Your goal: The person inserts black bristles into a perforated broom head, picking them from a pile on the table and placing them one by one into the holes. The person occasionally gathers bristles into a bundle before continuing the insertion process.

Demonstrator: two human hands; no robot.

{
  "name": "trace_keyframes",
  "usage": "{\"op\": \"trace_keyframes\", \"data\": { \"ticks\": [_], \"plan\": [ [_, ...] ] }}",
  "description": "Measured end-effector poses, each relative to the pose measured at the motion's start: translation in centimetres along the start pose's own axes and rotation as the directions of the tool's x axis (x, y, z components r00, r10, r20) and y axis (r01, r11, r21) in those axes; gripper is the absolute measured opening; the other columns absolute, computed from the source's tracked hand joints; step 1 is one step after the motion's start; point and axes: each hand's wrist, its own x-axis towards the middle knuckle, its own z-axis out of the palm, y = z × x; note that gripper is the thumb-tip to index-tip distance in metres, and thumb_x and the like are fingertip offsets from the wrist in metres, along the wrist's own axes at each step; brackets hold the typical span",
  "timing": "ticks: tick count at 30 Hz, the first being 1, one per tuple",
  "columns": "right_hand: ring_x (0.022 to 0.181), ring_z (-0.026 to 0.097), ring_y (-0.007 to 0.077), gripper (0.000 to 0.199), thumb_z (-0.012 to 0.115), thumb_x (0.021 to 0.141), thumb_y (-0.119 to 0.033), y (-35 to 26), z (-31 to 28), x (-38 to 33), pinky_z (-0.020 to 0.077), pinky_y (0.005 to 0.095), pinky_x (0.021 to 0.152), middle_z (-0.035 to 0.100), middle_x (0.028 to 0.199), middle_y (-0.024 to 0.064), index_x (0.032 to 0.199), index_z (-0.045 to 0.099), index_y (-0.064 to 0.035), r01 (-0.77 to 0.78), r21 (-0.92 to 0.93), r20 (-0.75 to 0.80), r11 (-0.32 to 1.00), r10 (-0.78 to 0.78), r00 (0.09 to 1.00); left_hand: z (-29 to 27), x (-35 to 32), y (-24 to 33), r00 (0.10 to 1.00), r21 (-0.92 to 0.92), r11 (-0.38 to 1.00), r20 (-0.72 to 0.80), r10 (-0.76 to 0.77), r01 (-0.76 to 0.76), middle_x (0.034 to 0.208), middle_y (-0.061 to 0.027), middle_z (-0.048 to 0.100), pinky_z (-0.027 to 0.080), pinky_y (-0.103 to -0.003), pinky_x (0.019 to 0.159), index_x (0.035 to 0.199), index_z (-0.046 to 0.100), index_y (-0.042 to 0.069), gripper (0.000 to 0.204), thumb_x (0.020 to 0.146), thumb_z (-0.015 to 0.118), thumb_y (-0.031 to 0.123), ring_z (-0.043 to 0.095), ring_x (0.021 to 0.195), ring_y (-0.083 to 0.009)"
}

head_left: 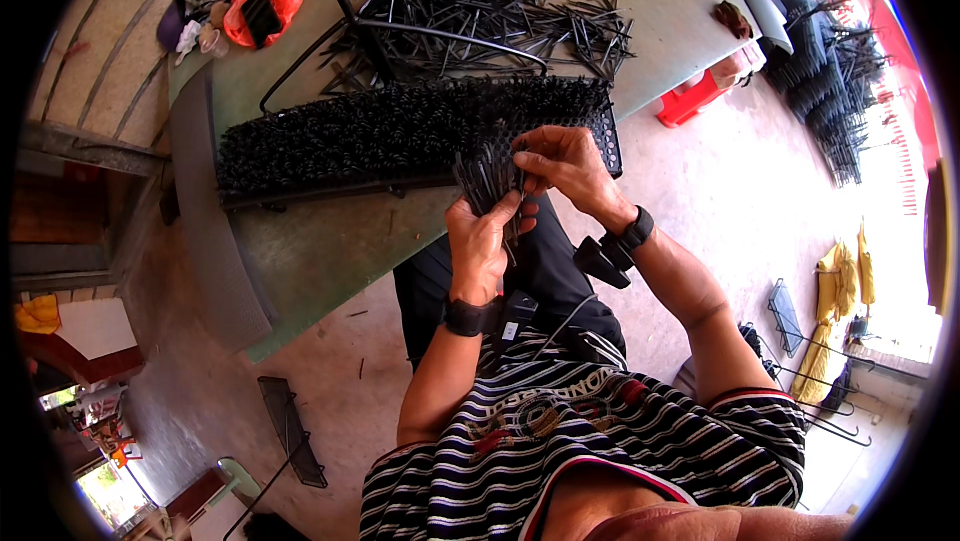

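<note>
My left hand point(482, 241) is closed around a bunch of thin black strips point(484, 179), which fan upward out of the grip. Just right of it, my right hand point(575, 166) pinches a strip at the bunch's edge between thumb and fingertips; the fingers hide part of it. Both hands are at the near edge of a long black rectangular rack point(400, 139). Dense curled black tufts fill most of the rack. Toward its right end, a perforated base shows, partly behind my right hand. A black metal frame point(440, 33) rises from its far side.
A big pile of loose black strips point(470, 1) lies behind the rack on the green table point(345, 259). An orange bag point(275, 3) with a dark phone-like object is at the far left. A red stool point(690, 99) stands right of the table; stacked black racks point(825, 81) lie beyond.
</note>
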Motion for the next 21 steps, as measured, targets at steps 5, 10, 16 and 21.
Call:
{"op": "trace_keyframes", "data": {
  "ticks": [5, 10, 16, 21],
  "plan": [
    [0.055, 0.060, 0.0080, 0.027, 0.063, 0.080, -0.006, -0.3, -0.1, -0.7, 0.0479, 0.0222, 0.049, 0.065, 0.068, 0.0081, 0.104, 0.061, 0.0056, 0.040, -0.161, 0.002, 0.986, -0.040, 0.999, -0.9, 0.4, -0.6, 1.000, 0.011, 1.000, -0.019, 0.015, -0.015, 0.082, -0.0081, 0.066, 0.053, -0.029, 0.055, 0.095, 0.063, 0.002, 0.014, 0.081, 0.064, 0.002, 0.064, 0.068, -0.0158],
    [0.064, 0.064, 0.0114, 0.028, 0.059, 0.083, 0.001, -1.2, -0.2, -0.5, 0.0509, 0.0220, 0.055, 0.064, 0.077, 0.0068, 0.111, 0.054, 0.0030, 0.159, -0.169, -0.249, 0.973, -0.199, 0.948, -1.7, 0.5, -0.4, 0.997, -0.019, 0.999, -0.072, 0.029, -0.030, 0.081, -0.0079, 0.066, 0.053, -0.030, 0.053, 0.094, 0.063, 0.002, 0.016, 0.078, 0.066, -0.001, 0.064, 0.067, -0.0181],
    [0.067, 0.066, 0.0137, 0.021, 0.058, 0.084, 0.002, -1.2, 0.5, 1.6, 0.0509, 0.0242, 0.057, 0.062, 0.075, 0.0096, 0.103, 0.049, -0.0001, 0.449, -0.397, -0.304, 0.801, -0.576, 0.759, -1.5, 0.2, 0.0, 0.993, -0.042, 0.999, -0.112, 0.025, -0.030, 0.080, -0.0082, 0.065, 0.052, -0.031, 0.053, 0.095, 0.063, 0.002, 0.018, 0.077, 0.066, -0.002, 0.064, 0.065, -0.0206],
    [0.068, 0.065, 0.0233, 0.019, 0.059, 0.081, 0.002, -0.2, 0.5, 2.8, 0.0507, 0.0292, 0.057, 0.061, 0.078, 0.0127, 0.099, 0.052, -0.0003, 0.478, -0.519, -0.224, 0.709, -0.652, 0.724, -1.6, 0.1, 0.3, 0.992, -0.043, 0.999, -0.123, 0.023, -0.029, 0.081, -0.0087, 0.065, 0.051, -0.032, 0.052, 0.096, 0.062, 0.001, 0.019, 0.078, 0.065, -0.002, 0.064, 0.065, -0.0210]
  ]
}}
